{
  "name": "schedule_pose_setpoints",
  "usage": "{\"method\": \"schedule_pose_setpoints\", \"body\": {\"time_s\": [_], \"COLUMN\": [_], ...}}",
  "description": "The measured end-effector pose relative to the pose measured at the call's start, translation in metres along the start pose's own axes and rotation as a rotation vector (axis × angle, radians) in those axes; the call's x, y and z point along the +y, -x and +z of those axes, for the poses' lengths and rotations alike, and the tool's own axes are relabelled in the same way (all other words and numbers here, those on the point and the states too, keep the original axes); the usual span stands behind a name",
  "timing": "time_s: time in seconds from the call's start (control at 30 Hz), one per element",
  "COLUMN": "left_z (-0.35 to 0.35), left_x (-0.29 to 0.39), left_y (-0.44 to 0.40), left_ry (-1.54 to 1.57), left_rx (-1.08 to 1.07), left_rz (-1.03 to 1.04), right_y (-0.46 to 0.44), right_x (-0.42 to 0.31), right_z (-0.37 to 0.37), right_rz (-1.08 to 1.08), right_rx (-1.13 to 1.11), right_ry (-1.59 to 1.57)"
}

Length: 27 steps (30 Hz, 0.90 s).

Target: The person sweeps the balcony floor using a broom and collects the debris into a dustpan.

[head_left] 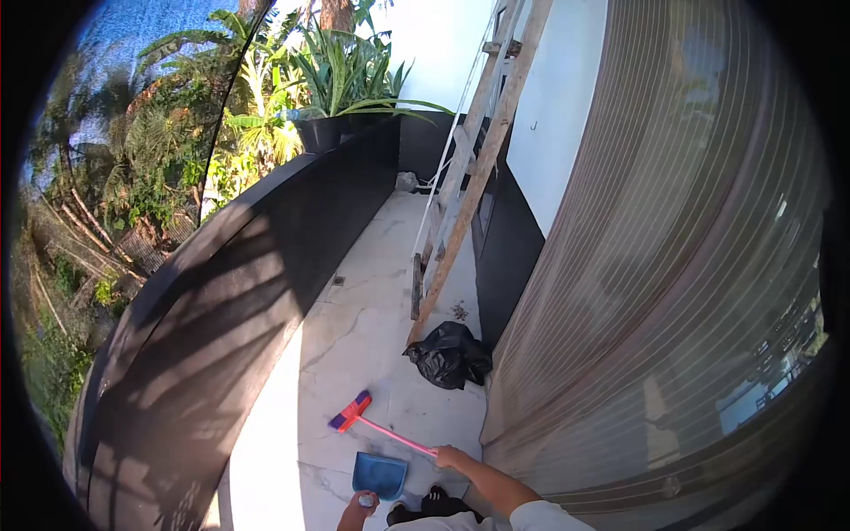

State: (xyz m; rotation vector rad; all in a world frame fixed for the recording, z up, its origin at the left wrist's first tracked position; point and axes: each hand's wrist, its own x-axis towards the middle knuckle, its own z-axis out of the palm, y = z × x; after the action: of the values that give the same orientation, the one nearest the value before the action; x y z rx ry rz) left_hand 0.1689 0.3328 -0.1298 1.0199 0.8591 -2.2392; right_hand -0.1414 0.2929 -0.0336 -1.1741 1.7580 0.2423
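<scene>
My right hand (450,457) is closed around the pink handle of a broom (396,435). The broom's red and purple head (351,412) rests on the pale tiled floor, ahead and to the left of that hand. Low in the view, my left hand (359,504) is wrapped around a pale handle end at the near edge of a blue dustpan (381,474). The dustpan lies between the broom head and my feet, its wide side facing away from me. A gap of floor separates it from the bristles.
A black plastic bag (450,356) sits by the foot of a wooden ladder (478,168). Small debris (459,311) lies behind the bag. A dark curved parapet (239,310) runs along the left, with a potted plant (320,133) on top. A striped curtain (655,265) hangs along the right.
</scene>
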Motion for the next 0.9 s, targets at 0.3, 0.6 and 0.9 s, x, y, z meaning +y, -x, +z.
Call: {"method": "schedule_pose_setpoints", "body": {"time_s": [0.3,0.6,0.9], "left_z": [-0.007,-0.026,-0.05], "left_x": [0.009,-0.001,-0.017], "left_y": [0.025,0.092,0.128], "left_ry": [0.096,0.166,0.133], "left_rx": [-0.012,-0.028,-0.016], "left_rz": [-0.04,-0.078,0.08], "right_y": [0.057,0.085,0.042], "right_x": [0.076,0.029,0.008], "right_z": [-0.042,-0.05,0.033], "right_rz": [-0.078,-0.208,-0.088], "right_rx": [0.105,0.156,0.129], "right_ry": [0.354,0.319,0.2]}}
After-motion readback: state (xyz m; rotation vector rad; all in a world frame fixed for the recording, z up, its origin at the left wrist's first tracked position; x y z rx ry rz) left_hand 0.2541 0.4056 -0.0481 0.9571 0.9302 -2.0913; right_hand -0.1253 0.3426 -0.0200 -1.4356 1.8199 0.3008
